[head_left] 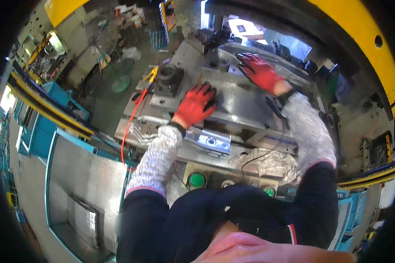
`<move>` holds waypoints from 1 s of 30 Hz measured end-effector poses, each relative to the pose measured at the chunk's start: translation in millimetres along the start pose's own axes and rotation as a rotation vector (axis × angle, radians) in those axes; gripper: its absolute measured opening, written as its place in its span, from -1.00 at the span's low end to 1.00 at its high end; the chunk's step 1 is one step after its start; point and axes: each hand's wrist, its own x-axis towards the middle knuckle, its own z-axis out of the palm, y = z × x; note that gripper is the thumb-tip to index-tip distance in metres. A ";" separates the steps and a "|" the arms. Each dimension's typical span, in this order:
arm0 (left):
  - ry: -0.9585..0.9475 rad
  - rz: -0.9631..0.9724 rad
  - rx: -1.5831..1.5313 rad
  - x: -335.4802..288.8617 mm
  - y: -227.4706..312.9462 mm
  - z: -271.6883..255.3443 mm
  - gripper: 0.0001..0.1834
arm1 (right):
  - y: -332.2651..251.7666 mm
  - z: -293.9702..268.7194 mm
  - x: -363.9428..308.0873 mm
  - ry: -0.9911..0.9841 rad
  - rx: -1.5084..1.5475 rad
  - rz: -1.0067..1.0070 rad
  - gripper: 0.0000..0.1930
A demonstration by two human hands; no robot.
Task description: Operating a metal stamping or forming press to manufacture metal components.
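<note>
My left hand (195, 105), in a red work glove, rests at the left edge of a flat, shiny metal plate (237, 101). Its fingers are spread and grip nothing that I can see. Farther off and to the right, my right hand (262, 73) wears a matching glove. Its fingers stretch toward the far left over the plate's far side, and whether they touch the metal I cannot tell. The plate lies in a large press die. Left of my left hand stands a dark round post (167, 74) on a block, with a yellow air gun (152, 75) beside it.
A red hose (128, 136) hangs down on the left. Two green push buttons (197, 180) (270, 192) sit on a panel close to my body, below a crumpled pale wrap (272, 163). A blue-framed bin (85, 160) holds metal sheets (83, 221). Yellow press frame (368, 44) curves at right.
</note>
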 end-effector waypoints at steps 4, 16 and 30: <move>0.064 0.074 -0.061 6.8 7.4 2.2 -0.49 | -78.9 -102.9 -114.9 -0.206 -0.213 -0.207 -0.42; 0.362 -1.081 -0.663 -274.5 85.4 -8.3 -0.63 | -152.7 22.3 -626.3 0.030 0.390 1.255 -0.61; -0.359 -1.131 -0.901 -312.9 94.6 85.6 -0.27 | -149.6 131.0 -583.8 -0.470 0.611 1.120 -0.78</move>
